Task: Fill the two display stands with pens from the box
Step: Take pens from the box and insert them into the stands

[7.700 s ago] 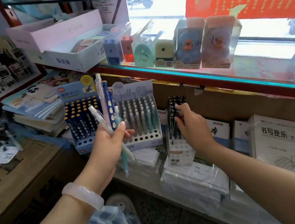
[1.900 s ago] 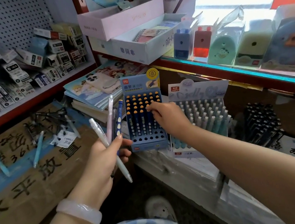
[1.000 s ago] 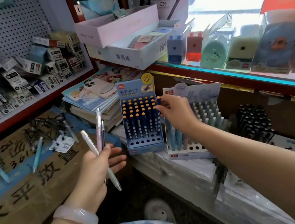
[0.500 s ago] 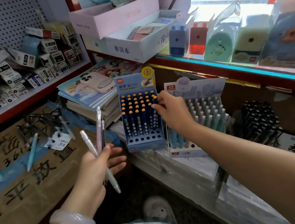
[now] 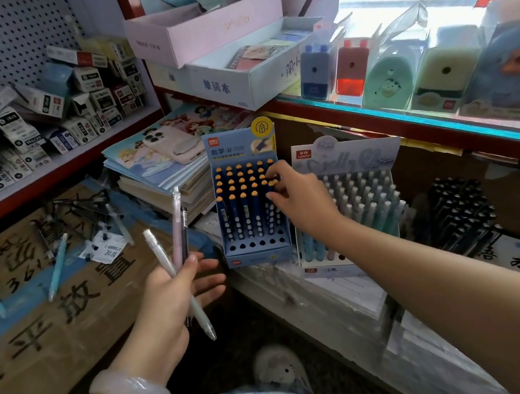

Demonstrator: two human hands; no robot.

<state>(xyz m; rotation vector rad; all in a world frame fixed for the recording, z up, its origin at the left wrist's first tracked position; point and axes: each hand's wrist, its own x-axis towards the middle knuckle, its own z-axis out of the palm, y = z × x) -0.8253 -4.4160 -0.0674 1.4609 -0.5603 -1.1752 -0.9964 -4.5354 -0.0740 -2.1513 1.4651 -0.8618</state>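
Gone from left hand (image 5: 178,294): blue pen, now in blue stand (image 5: 249,205).

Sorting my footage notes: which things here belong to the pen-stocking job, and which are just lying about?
In the job: blue stand, pale stand, pens in left hand, right hand.
Lying about: book stack, phone case, sharpeners.

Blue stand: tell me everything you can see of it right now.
The blue stand is an upright cardboard-looking box with a printed header card and a yellow round tab on top. Rows of dark blue pens with orange caps fill most holes; the front row looks empty. It stands on the low shelf beside the pastel stand. The right hand touches its right-side pens.
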